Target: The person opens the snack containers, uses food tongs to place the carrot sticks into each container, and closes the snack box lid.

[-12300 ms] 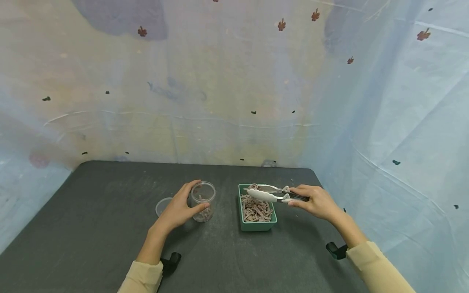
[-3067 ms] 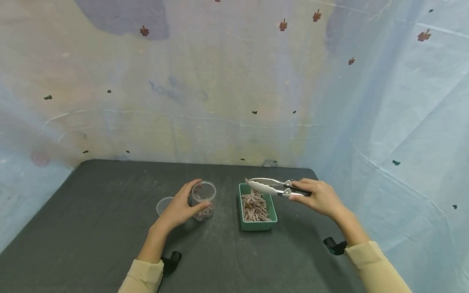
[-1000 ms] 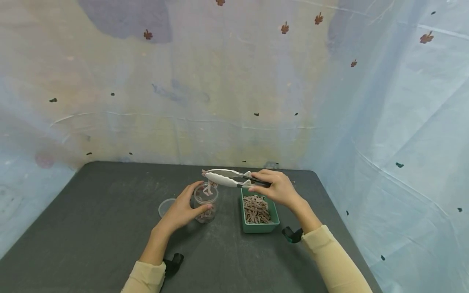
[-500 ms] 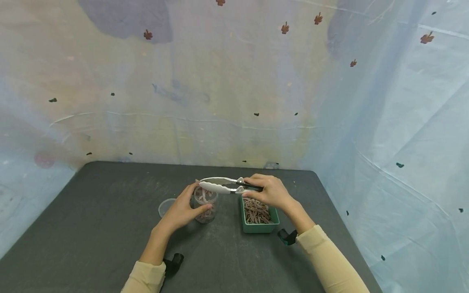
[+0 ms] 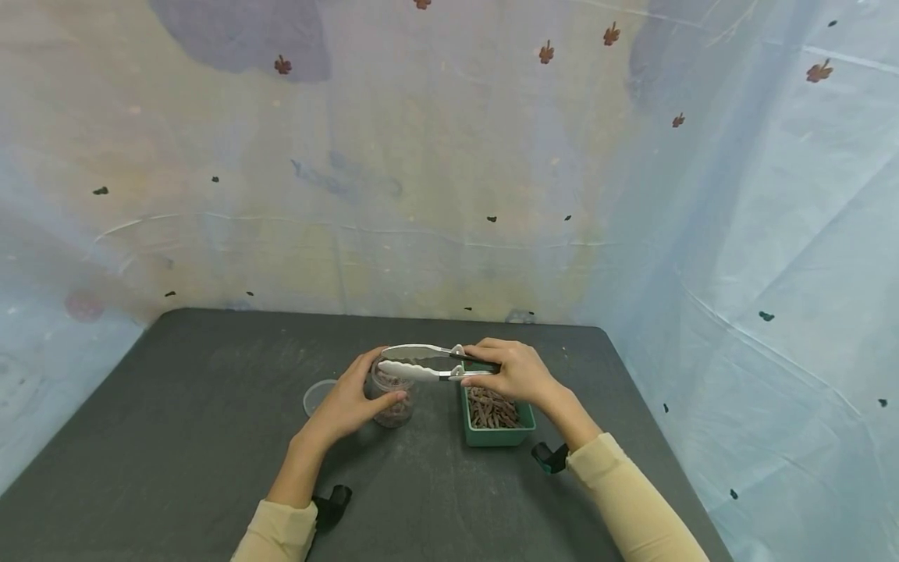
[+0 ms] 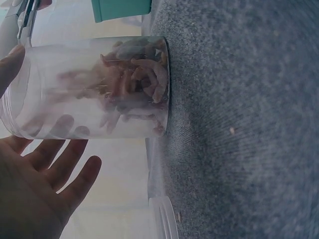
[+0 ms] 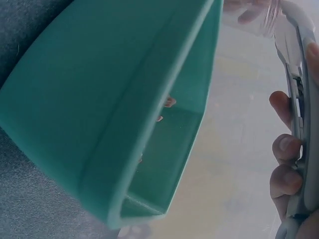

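Observation:
A clear plastic jar [image 6: 89,89] stands upright on the table, greyish-pink strips [image 6: 144,79] heaped in its lower part. My left hand [image 5: 349,400] holds the jar near its top, thumb on one side and fingers on the other. In my right hand [image 5: 516,368] is a pair of tongs [image 5: 421,371] with black handles and white scalloped tips. The tips are spread over the jar's mouth, and no strip shows between them. Below my right hand stands a green tub [image 5: 497,439] with many more of these strips; the hand and tongs hide its far part.
A clear round lid [image 5: 316,396] lies on the dark table [image 5: 211,437] just left of the jar, partly behind my left hand. Small crumbs [image 6: 232,131] dot the tabletop. A patterned plastic sheet [image 5: 421,156] hangs behind and to the right.
The tongs went from the tub leftward over the jar, carrying strips, then lowered and spread. The strips they carried are now in the jar. My left hand has kept its hold on the jar.

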The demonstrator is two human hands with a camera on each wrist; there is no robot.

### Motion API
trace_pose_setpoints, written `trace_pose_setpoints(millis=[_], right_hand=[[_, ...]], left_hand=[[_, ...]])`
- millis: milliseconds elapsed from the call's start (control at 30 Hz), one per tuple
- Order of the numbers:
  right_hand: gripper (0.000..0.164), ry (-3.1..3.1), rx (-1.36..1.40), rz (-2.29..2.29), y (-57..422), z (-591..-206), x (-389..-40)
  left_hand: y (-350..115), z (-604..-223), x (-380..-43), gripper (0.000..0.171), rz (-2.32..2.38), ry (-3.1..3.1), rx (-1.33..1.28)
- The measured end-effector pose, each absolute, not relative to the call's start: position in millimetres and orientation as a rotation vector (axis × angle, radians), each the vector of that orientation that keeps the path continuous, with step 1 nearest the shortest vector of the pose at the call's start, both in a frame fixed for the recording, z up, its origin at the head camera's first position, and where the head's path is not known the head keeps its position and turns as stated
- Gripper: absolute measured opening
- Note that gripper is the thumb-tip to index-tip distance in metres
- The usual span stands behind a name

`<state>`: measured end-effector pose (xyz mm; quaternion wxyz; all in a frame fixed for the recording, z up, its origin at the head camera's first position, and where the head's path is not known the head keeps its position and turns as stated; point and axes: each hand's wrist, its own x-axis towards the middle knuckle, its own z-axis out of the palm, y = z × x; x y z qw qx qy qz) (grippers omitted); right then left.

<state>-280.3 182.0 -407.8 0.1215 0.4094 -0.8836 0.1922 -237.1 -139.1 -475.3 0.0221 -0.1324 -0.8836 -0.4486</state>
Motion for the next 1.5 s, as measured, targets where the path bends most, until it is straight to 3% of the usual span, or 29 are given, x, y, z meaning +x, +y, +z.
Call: trace_pose_setpoints(millis=[700,1133,1500], right_hand=[[0.062,-2.635,1.077,0.588,227.4,-396.6,-266.7],[0.065,-2.805,0.815,0.424,264.3,-384.0,-254.4],[0.061,-2.762,0.906,0.225,295.7,-379.4,-252.1]], left_hand=[[-138.8,-474.0,-237.4,0.091,-1.399,-2.730,-0.427],[-138.8,-475.0,-236.7,0.093,-1.386,-2.735,-0.408],[-138.1,-475.9,-236.2,0.093,-1.372,-2.747,-0.422]])
